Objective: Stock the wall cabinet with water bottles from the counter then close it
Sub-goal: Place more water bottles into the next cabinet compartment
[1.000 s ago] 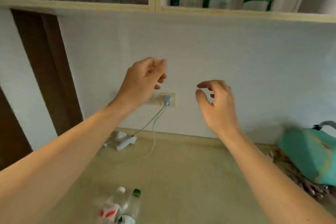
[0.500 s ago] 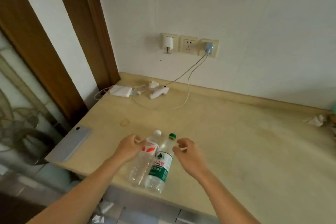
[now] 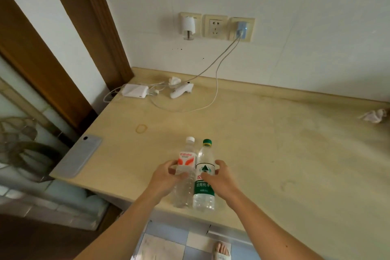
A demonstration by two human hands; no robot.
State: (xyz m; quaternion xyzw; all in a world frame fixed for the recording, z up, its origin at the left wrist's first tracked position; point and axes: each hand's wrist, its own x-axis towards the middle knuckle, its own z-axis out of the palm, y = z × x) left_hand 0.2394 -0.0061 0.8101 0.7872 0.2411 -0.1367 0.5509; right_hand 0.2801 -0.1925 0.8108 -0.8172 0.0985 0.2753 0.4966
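Two clear water bottles stand side by side near the front edge of the beige counter (image 3: 274, 154). The left one has a white cap and a red label (image 3: 185, 159). The right one has a green cap and a green label (image 3: 204, 188). My left hand (image 3: 166, 177) curls round the white-capped bottle at mid height. My right hand (image 3: 221, 177) curls round the green-capped bottle, thumb across its label. Both bottles still rest on the counter. The wall cabinet is out of view.
A grey phone (image 3: 79, 155) lies at the counter's left edge. At the back left lie a white charger brick (image 3: 135, 90), a white handheld device (image 3: 181, 91) and cables from the wall sockets (image 3: 215, 26). A crumpled tissue (image 3: 374, 115) sits far right. A rubber band (image 3: 141, 128) lies nearby.
My view dropped from the cabinet shelf to the counter. Both hands came down from the wall and have closed round the two bottles.
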